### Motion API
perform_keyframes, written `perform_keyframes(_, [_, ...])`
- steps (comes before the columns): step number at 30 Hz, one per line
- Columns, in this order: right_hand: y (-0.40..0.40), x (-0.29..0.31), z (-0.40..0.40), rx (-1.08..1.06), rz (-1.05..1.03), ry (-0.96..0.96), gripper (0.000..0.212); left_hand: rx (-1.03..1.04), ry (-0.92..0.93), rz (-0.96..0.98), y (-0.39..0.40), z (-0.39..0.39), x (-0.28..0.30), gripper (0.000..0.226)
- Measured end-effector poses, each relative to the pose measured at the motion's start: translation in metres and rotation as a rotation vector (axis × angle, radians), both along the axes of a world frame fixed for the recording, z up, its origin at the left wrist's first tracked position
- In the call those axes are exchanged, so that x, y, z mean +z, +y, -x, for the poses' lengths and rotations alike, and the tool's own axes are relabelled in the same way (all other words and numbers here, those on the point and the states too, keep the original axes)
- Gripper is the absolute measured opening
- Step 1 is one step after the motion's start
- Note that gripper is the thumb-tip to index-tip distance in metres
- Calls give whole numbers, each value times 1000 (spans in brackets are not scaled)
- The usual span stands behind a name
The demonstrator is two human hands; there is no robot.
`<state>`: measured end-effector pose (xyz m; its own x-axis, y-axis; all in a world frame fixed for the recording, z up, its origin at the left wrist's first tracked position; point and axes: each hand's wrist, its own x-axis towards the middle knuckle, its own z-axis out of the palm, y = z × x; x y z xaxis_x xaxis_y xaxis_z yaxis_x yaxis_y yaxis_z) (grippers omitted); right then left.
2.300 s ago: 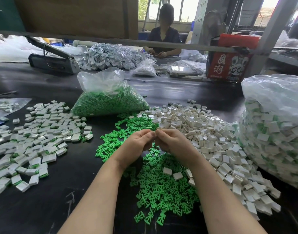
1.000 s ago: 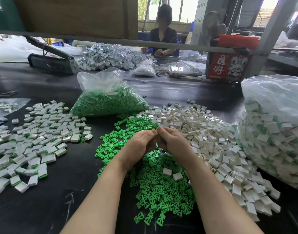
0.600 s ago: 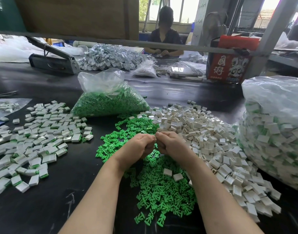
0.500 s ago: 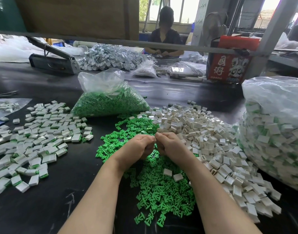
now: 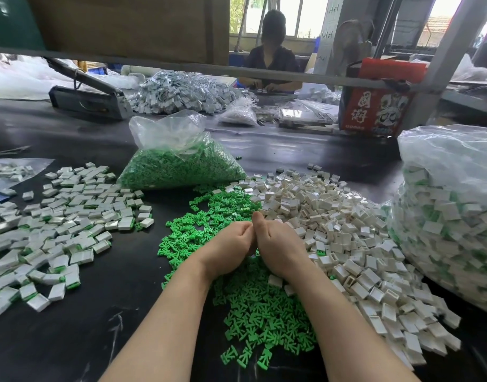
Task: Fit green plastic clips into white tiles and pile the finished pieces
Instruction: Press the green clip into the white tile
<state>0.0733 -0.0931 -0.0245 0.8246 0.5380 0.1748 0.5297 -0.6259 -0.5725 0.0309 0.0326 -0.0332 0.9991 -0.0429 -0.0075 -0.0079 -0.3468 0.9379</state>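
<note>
- Hands pressed together above the loose green clips; left hand and right hand are curled inward, knuckles touching, thumbs meeting at the top; whatever is pinched between them is hidden, so a clip-and-tile pair can only be presumed, not confirmed.
- Clips judged light, small, stiff moulded plastic with thin prongs; likely springy and easily snapped if forced askew; best taken by the flat body, prongs left free.
- White tiles judged light, hard and hollow, one face open; smooth, so probably slippery; best held across the two side walls, opening turned toward the clip.
- Clip heap lies directly beneath and just in front of both hands, spread on the black table; tile heap touches it on the right, just beside the right hand.
- Finished pieces are scattered well apart to the left; a reach by the left hand is judged necessary for dropping off.
- Bag of clips sits beyond the heaps; large bag of white-and-green pieces at far right.
</note>
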Motion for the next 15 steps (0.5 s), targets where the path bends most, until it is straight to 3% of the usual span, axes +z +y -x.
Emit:
perform_keyframes(8, [-3, -1, -1, -4, 22, -48, 51, -18, -41, -55, -3, 0, 0, 37])
perform_keyframes(11, [-3, 1, -1, 7, -40, -56, 48, -23, -30, 40, -1, -1, -2, 37])
perform_keyframes(13, [-2, 3, -3, 9, -185, 58, 46, -21, -53, 151, 1, 2, -2, 34])
perform_keyframes(15, [-1, 5, -5, 17, -424, 297, 43, -24, -88, 241, 3, 5, 0, 28])
